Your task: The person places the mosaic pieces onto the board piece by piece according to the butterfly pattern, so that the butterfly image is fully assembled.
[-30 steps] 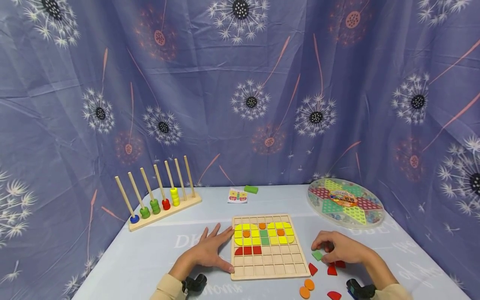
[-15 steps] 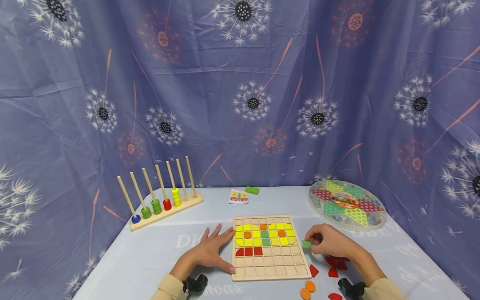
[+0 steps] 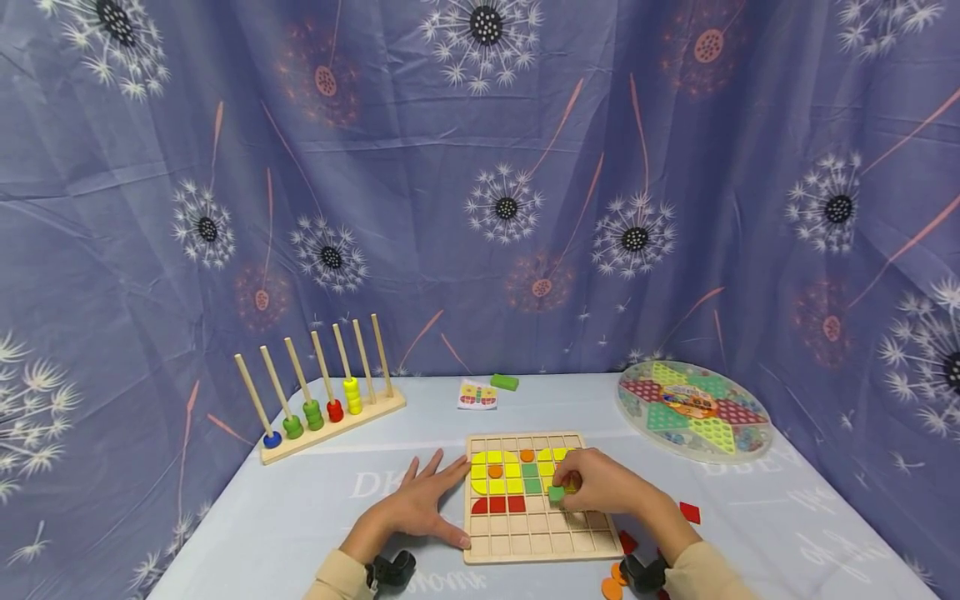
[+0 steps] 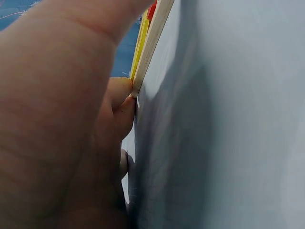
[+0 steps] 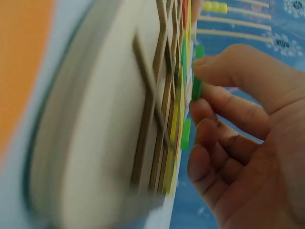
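Note:
My right hand (image 3: 603,483) pinches a green square tile (image 3: 556,494) between thumb and index finger, just over the wooden grid board (image 3: 517,546). In the right wrist view the green tile (image 5: 197,71) stands on edge near the board's cells. Spread out on the table, my left hand (image 3: 420,504) touches the board's left edge with its thumb and index finger. Yellow pieces (image 3: 480,483), orange discs (image 3: 527,456), two green squares (image 3: 531,471) and a row of red pieces (image 3: 497,504) lie in the cells. My right hand hides part of the right-hand yellow group.
Loose red pieces (image 3: 690,512) and orange discs (image 3: 612,588) lie right of the board, partly under my right arm. Behind it are a butterfly picture card (image 3: 477,396) and a green block (image 3: 505,382). A peg rack (image 3: 333,429) stands left, a round star-patterned game board (image 3: 693,408) right.
My right hand has picked up the green tile from the table at the right and carried it left over the board. My left hand has stayed at the board's edge.

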The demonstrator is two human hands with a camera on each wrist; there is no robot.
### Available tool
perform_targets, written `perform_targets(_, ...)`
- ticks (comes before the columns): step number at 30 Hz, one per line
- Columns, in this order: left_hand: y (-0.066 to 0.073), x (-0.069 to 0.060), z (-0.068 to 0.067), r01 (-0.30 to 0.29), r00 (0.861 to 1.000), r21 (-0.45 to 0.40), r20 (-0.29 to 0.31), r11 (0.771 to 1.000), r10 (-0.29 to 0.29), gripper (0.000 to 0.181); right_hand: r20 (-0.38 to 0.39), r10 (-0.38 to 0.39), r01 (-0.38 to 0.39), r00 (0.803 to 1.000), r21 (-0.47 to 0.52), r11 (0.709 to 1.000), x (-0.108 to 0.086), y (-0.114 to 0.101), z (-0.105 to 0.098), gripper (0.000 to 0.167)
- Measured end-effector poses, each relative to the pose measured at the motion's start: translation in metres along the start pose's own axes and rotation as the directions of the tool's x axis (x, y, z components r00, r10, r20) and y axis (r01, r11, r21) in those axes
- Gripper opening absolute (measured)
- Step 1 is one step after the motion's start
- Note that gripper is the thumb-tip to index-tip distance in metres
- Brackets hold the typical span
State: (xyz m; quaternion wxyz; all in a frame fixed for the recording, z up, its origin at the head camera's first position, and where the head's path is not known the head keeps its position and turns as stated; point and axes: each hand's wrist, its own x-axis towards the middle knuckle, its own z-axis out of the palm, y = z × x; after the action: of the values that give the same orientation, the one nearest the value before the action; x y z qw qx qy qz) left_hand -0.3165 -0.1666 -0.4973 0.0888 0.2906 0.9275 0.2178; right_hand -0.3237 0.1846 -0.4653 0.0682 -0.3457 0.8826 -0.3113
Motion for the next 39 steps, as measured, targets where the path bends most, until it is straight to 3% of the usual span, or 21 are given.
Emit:
perform_targets(10,0.002,0.001,-0.001,0.018,1.000,0.016,0.002,1.000,-0.018,0.117,0.015,-0.002,0.004,1.000,-0.101,0.995,0.021,-0.024,0.015,0.017)
perform_targets(25,0.000,0.001,-0.001,0.015,1.000,0.032,-0.005,0.999,-0.015,0.118,0.008,0.023,-0.022,1.000,-0.102,0.995,0.021,-0.023,0.018,0.015)
perform_targets(31,-0.001,0.002,0.000,0.005,1.000,0.029,-0.010,1.000,-0.005,0.117,0.008,0.013,-0.013,1.000,-0.061,0.998,0.010,-0.014,0.009,0.011)
perform_targets(39,0.001,0.000,-0.001,0.012,1.000,0.014,0.001,1.000,-0.012,0.117,0.008,0.061,-0.061,0.998,0.019,0.998,-0.023,0.010,-0.013,0.010)
